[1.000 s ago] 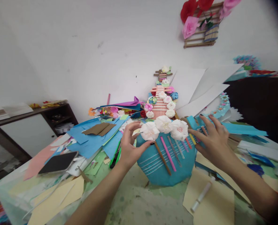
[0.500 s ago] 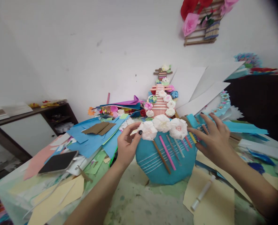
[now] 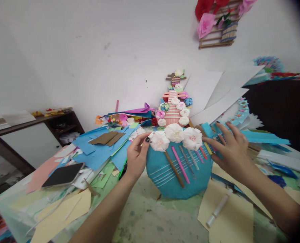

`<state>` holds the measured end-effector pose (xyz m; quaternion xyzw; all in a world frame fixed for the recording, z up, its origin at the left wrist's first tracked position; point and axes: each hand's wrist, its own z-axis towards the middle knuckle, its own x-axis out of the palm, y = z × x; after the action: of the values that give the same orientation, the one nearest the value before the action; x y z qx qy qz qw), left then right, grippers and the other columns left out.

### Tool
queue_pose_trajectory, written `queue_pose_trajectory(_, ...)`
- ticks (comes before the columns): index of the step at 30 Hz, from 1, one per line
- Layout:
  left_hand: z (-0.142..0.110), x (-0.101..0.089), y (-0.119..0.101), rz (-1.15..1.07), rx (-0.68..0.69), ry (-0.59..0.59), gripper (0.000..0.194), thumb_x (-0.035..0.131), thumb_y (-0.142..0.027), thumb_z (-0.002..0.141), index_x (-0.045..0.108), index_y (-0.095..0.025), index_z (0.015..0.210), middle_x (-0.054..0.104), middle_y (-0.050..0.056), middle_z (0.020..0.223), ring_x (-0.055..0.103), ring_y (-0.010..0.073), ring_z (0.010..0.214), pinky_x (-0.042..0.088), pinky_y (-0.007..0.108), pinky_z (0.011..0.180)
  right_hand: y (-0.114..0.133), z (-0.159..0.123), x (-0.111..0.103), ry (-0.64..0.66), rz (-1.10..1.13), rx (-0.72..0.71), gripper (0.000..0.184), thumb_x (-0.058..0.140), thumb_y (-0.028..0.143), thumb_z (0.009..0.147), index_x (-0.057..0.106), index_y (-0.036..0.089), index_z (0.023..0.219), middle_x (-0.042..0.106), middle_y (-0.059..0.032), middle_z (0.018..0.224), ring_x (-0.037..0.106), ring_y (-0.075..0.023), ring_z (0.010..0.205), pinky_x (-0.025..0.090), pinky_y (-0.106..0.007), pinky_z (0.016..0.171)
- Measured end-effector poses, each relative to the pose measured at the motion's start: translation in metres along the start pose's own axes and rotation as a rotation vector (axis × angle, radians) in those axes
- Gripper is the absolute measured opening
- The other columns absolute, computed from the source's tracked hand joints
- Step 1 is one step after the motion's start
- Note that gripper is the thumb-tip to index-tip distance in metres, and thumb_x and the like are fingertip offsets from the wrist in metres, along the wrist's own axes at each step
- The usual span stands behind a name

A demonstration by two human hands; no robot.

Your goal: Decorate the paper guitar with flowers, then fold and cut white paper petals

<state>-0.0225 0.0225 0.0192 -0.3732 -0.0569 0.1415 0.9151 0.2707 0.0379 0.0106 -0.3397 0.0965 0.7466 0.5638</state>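
Observation:
A blue paper lute (image 3: 165,185) stands propped up before me, its neck leaning to the right. White strings and several coloured sticks cross its face. Three white paper flowers (image 3: 174,133) sit along its upper edge. My left hand (image 3: 137,153) pinches at the outer edge of the leftmost flower, thumb in front and fingers partly hidden behind. My right hand (image 3: 227,143) grips the lute by its neck, the fingers spread across it and the thumb below.
A pink lute decorated with flowers (image 3: 172,114) leans against the wall behind. On the left lie blue paper sheets (image 3: 94,157) and a phone (image 3: 63,175). A white tube (image 3: 219,207) rests on cream paper (image 3: 231,222) at the front right.
My left thumb has slid slightly left, off the face of the leftmost flower to its edge. My right hand and the lute have hardly moved.

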Motion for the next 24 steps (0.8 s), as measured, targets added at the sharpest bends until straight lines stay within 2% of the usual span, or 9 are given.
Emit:
queue_pose_trajectory(9,-0.0046,-0.0008,0.001,0.001,0.113,0.107,0.024,0.057,-0.03,0.084,0.063,-0.022,0.105,0.063,0.007,0.107,0.059,0.0193,0.1,0.052,0.027,0.078,0.0011,0.0012,-0.0029,0.023,-0.021,0.014,0.036,0.056,0.018,0.076,0.061,0.029,0.109,0.027,-0.0099,0.144,0.023,-0.042,0.13,0.031,-0.056,0.091)
queue_pose_trajectory(13,-0.0069,-0.0022,0.0012,0.118,0.166,0.149,0.031,0.059,-0.032,0.082,0.06,-0.021,0.111,0.059,0.011,0.116,0.056,0.0238,0.108,0.054,0.028,0.076,0.0004,0.0008,-0.0019,0.023,-0.02,0.007,0.037,0.058,0.019,0.075,0.062,0.028,0.11,0.028,-0.0108,0.144,0.024,-0.0435,0.129,0.031,-0.056,0.09)
queue_pose_trajectory(18,-0.0075,-0.0024,0.0008,0.207,0.252,0.145,0.035,0.06,-0.028,0.081,0.058,-0.021,0.115,0.058,0.011,0.119,0.053,0.0249,0.112,0.054,0.029,0.077,0.001,0.0001,-0.0005,-0.011,-0.037,0.009,0.037,0.06,0.019,0.074,0.062,0.029,0.109,0.029,-0.0115,0.143,0.025,-0.0412,0.129,0.032,-0.055,0.091)
queue_pose_trajectory(24,-0.0096,-0.0014,-0.0009,0.196,0.185,0.155,0.041,0.061,-0.029,0.08,0.053,-0.022,0.12,0.056,0.012,0.12,0.055,0.0243,0.109,0.053,0.028,0.077,0.0017,0.0009,-0.003,0.02,-0.015,0.013,0.035,0.058,0.019,0.075,0.062,0.027,0.11,0.03,-0.0127,0.142,0.025,-0.0435,0.129,0.032,-0.057,0.091)
